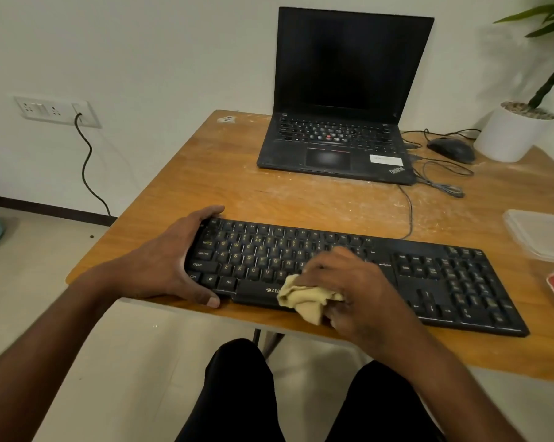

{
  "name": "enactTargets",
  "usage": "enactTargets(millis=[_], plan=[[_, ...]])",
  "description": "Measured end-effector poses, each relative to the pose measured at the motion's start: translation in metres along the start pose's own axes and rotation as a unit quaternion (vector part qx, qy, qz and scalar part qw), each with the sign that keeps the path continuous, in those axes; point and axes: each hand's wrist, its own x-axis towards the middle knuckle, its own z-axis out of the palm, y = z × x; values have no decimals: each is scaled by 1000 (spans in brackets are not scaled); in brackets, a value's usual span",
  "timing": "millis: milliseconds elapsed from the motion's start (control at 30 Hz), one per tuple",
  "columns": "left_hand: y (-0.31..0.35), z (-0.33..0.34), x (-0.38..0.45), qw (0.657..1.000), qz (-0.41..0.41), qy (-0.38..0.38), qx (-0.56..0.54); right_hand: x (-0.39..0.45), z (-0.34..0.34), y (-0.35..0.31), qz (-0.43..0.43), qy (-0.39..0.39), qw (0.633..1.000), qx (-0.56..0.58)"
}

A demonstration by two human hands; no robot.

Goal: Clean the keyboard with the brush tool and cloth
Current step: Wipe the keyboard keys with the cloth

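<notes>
Right hand point(349, 282), cloth point(304, 298) beside keyboard point(428, 282) "ZEB" logo

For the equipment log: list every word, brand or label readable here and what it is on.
"ThinkPad": palm rest corner of the open black laptop.
"ZEB", rest covered by the crumpled beige cloth: front edge of the black wired keyboard.
"Alt", "Ctrl", "Shift", "Caps Lock", "Enter": keyboard keys.
White sticker on the laptop: too blurred.
Function-row and numpad legends: too small.
</notes>
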Motion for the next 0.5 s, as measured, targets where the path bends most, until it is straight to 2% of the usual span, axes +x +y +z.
enactTargets(millis=[267, 367, 500], plan=[[-2, 1, 2, 1000, 3, 6, -12, -48, -46, 31, 85, 74, 994, -10], [-2, 1, 2, 1000, 5, 8, -9, -38, -34, 27, 80, 75, 993, -33], [-1, 2, 2, 1000, 8, 13, 2, -2, -8, 7, 56, 69, 996, -6]])
